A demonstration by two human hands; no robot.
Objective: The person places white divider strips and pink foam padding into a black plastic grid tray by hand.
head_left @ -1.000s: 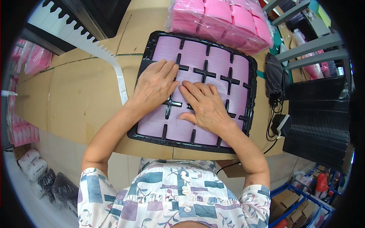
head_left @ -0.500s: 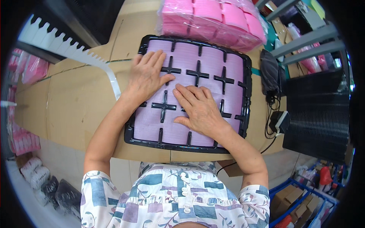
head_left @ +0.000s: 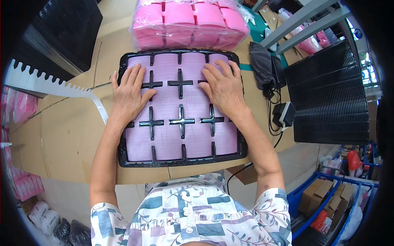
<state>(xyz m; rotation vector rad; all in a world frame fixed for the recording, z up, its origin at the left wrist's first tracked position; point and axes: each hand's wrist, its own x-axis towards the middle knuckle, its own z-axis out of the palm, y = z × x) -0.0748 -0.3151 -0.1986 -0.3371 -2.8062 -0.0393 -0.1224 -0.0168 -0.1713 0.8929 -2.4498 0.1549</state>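
Observation:
A black plastic tray (head_left: pixel 184 163) lies on the cardboard-covered table before me. Light purple, finely ridged sheet material (head_left: pixel 167 137) fills it, with black cross-shaped pieces (head_left: pixel 181 119) of the tray showing between the purple sections. On the left part of the purple surface, my left hand (head_left: pixel 129 96) lies flat, fingers outstretched toward the far side. My right hand (head_left: pixel 225 90) rests near the far right corner, its fingers spread and slightly bent on the purple material. Neither hand grips anything; the palms hide parts of the tray beneath them.
Just beyond the tray stands a plastic-wrapped stack of pink pieces (head_left: pixel 184 24). To the left is a white toothed strip (head_left: pixel 49 84). On the right are a dark pouch (head_left: pixel 260 63), a black adapter (head_left: pixel 283 115) with cables and a ridged black panel (head_left: pixel 328 98).
My right hand has moved from the middle of the tray to its far right part. My left hand sits farther left on the purple material. The whole view has shifted.

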